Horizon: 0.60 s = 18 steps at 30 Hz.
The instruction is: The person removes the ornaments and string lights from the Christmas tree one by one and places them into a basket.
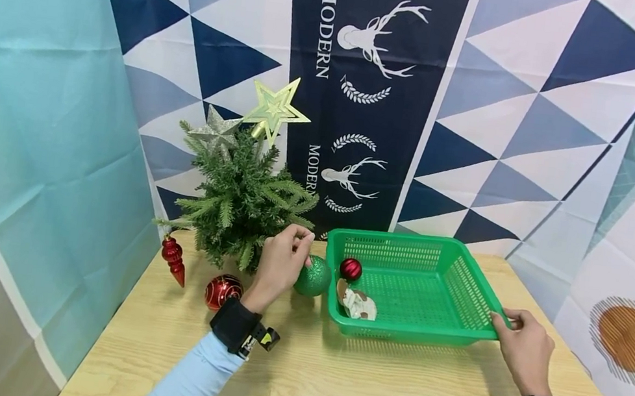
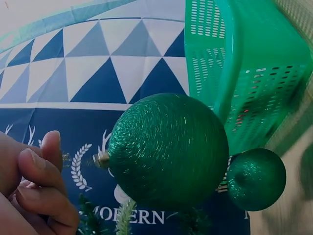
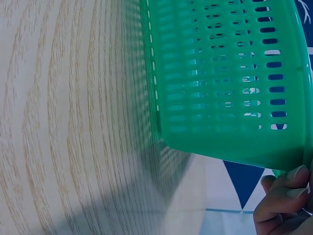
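My left hand (image 1: 281, 262) pinches the hanging loop of a glittery green ball ornament (image 2: 168, 152), which hangs beside the left wall of a green plastic basket (image 1: 420, 332). A second green ball (image 2: 257, 179) shows past it in the left wrist view, low against the basket's outer side. My right hand (image 1: 525, 346) grips the basket's rim at its front right corner, thumb on top and fingers partly hidden. Inside the basket lie a shiny red ball (image 1: 350, 269) and a small white and brown ornament (image 1: 358, 304).
A small artificial Christmas tree (image 1: 241, 196) stands at the back left, bearing a gold star (image 1: 275, 111) and a silver star (image 1: 216, 131). A red spindle-shaped ornament (image 1: 172, 258) hangs at its left. A patterned red ball (image 1: 222, 292) is below its branches. Curtains enclose the wooden table (image 1: 390, 389).
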Motion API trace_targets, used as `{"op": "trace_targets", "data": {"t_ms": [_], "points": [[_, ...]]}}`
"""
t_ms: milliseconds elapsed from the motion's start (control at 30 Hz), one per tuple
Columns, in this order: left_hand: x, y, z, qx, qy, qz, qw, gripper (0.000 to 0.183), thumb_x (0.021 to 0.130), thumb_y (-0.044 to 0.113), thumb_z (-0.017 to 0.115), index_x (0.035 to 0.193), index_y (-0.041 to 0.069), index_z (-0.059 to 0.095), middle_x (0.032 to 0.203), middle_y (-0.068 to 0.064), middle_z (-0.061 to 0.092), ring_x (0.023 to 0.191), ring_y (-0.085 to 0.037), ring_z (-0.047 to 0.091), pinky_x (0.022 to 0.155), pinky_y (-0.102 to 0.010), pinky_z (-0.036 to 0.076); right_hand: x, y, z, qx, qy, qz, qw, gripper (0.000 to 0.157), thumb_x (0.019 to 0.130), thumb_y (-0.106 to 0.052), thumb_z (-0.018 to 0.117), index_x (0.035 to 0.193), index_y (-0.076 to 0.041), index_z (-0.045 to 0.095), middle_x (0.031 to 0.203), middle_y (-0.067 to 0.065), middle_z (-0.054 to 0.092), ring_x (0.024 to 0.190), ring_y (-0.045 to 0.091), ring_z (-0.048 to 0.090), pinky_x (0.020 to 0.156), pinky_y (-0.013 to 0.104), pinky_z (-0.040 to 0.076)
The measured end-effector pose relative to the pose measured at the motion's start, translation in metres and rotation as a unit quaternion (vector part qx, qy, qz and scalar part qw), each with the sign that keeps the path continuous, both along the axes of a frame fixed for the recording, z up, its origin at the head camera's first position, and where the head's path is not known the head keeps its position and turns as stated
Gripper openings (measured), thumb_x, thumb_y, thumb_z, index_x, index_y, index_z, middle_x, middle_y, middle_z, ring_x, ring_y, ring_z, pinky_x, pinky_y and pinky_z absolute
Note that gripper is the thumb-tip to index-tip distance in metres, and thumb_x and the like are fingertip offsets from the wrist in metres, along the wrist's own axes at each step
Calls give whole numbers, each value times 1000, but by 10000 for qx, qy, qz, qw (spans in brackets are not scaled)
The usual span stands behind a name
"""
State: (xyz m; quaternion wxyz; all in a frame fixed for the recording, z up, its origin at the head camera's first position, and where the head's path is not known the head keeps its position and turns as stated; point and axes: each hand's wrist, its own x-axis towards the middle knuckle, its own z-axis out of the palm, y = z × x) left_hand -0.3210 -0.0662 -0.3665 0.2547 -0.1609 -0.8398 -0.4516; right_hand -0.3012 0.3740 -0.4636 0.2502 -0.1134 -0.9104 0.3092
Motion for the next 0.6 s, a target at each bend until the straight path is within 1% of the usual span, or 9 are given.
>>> {"op": "trace_targets", "data": {"t_ms": [133, 233, 367, 467, 600], "points": [[2, 2, 2, -158, 83, -25, 9998, 17, 102, 23, 55, 104, 10, 64, 64, 9, 59, 50, -6, 53, 46, -25, 37, -2, 0, 0, -2, 4, -5, 10000, 39, 95, -26, 62, 112, 9, 64, 84, 20, 64, 68, 26, 55, 73, 42, 30], [3, 4, 4, -266, 217, 64, 9994, 15, 101, 22, 57, 100, 10, 66, 66, 9, 58, 51, -7, 50, 52, -26, 39, -2, 0, -1, -14, -58, -27, 10000, 39, 95, -26, 62, 112, 9, 63, 83, 20, 64, 68, 27, 55, 75, 44, 30], [3, 6, 7, -346, 313, 241, 9986, 14, 99, 22, 59, 98, 11, 67, 77, 5, 58, 59, -11, 49, 60, -28, 41, -2, 0, -1, -22, -119, -49, 9999, 39, 96, -26, 61, 113, 10, 63, 83, 20, 64, 68, 26, 55, 74, 43, 30], [4, 8, 10, -386, 330, 300, 9983, 14, 99, 22, 60, 97, 11, 67, 86, 2, 57, 67, -12, 50, 65, -29, 41, -2, 0, 0, -18, -121, -74, 9999, 39, 96, -25, 61, 114, 10, 63, 84, 20, 64, 68, 27, 56, 73, 42, 31], [6, 10, 14, -451, 324, 312, 9980, 13, 98, 23, 61, 95, 12, 68, 90, 0, 52, 69, -13, 48, 66, -29, 41, -3, 0, 1, 12, -129, -70, 9999, 40, 96, -26, 61, 114, 10, 62, 84, 20, 64, 68, 28, 56, 71, 42, 32]]}}
